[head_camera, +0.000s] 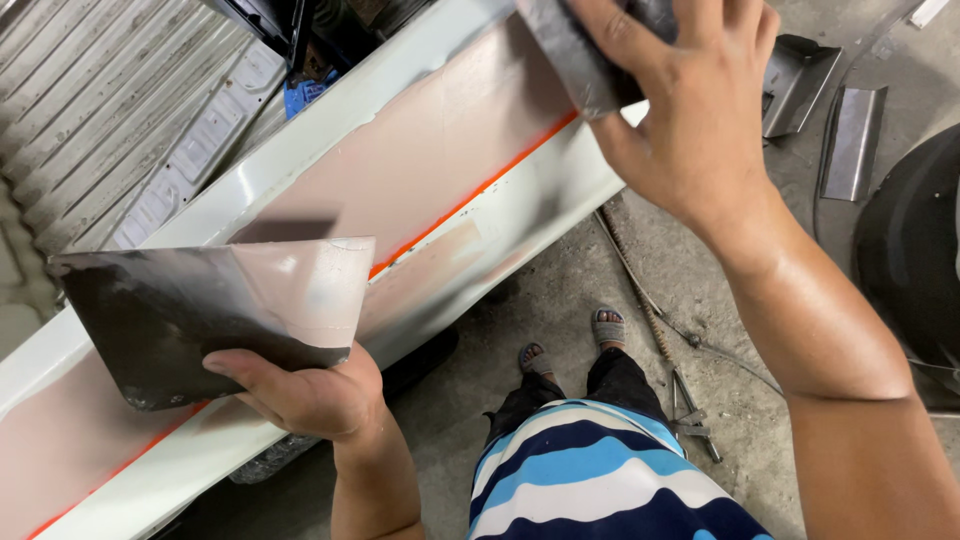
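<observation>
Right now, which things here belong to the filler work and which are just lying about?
In use:
left hand holding a flat metal spreader
right hand pressing a second spreader
white panel with pinkish filler

Lying about:
bent metal pieces
pliers on the floor

Grey concrete floor (560, 290), metal scraps (850, 140)

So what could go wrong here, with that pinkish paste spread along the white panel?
1. The left hand holds a flat metal plate loaded with filler by one edge only; tilted, the filler might slide off onto the floor.
2. The right hand presses a spreader near the orange line; a slip could smear filler over it.
3. Loose tools and wire lie beside the sandalled feet, a possible trip hazard.
</observation>
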